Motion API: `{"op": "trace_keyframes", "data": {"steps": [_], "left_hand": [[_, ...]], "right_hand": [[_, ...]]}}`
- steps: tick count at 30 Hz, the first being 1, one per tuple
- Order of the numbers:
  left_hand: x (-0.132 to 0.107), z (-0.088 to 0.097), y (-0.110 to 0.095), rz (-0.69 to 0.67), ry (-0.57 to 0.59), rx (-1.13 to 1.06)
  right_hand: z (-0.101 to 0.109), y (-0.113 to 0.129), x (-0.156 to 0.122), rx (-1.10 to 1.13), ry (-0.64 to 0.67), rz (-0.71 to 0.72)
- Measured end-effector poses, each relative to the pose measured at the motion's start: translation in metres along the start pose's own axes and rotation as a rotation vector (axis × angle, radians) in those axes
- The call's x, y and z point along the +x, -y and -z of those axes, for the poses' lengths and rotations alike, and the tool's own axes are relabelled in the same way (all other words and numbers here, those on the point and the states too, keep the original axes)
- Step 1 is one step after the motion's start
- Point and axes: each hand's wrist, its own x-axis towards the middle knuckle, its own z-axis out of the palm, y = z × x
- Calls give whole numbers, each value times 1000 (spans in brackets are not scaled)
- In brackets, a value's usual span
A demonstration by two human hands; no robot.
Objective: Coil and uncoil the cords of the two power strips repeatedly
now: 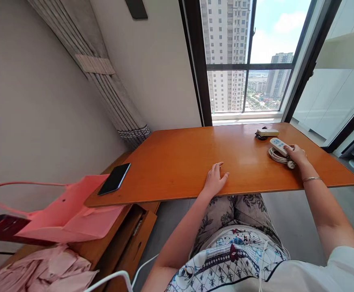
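My left hand (215,179) lies flat near the front edge of the orange wooden table (179,162), fingers spread, holding nothing. My right hand (297,155) reaches to the far right of the table and closes its fingers on the near end of a white power strip (278,145). The strip's coiled white cable (277,156) lies under and beside it. Just behind it sits a second, cream power strip (267,132) with a dark cable. A bracelet circles my right wrist.
A black phone (114,178) lies at the table's left front corner. A pink paper bag (70,211) rests on a low wooden cabinet at the left, with pink cloth (39,271) below. A large window (243,61) stands behind the table.
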Motion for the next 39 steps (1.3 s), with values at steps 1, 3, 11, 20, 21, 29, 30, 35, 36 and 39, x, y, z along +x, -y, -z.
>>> {"op": "trace_keyframes", "data": {"steps": [1, 3, 11, 20, 21, 29, 30, 35, 36, 39], "left_hand": [[0, 1, 0, 2, 16, 29], [-1, 2, -1, -3, 31, 69], [-1, 1, 2, -66, 6, 132], [-1, 0, 4, -62, 1, 147], [-1, 0, 4, -63, -1, 146], [-3, 3, -7, -63, -24, 245], [-4, 4, -9, -61, -19, 261], [-4, 5, -16, -40, 57, 299], [-4, 6, -17, -41, 70, 299], [-5, 6, -19, -40, 81, 302]], "right_hand": [[0, 1, 0, -31, -16, -26], [0, 4, 0, -43, -10, -54], [6, 15, -11, -54, 14, 17], [0, 55, -72, -180, -219, 445], [-6, 62, -86, -165, -217, 511], [-69, 99, -180, -177, 119, 777], [-72, 101, -183, -217, 183, 756], [-70, 107, -186, -332, 351, 694], [-68, 108, -186, -339, 351, 695], [-65, 110, -187, -350, 353, 694]]}}
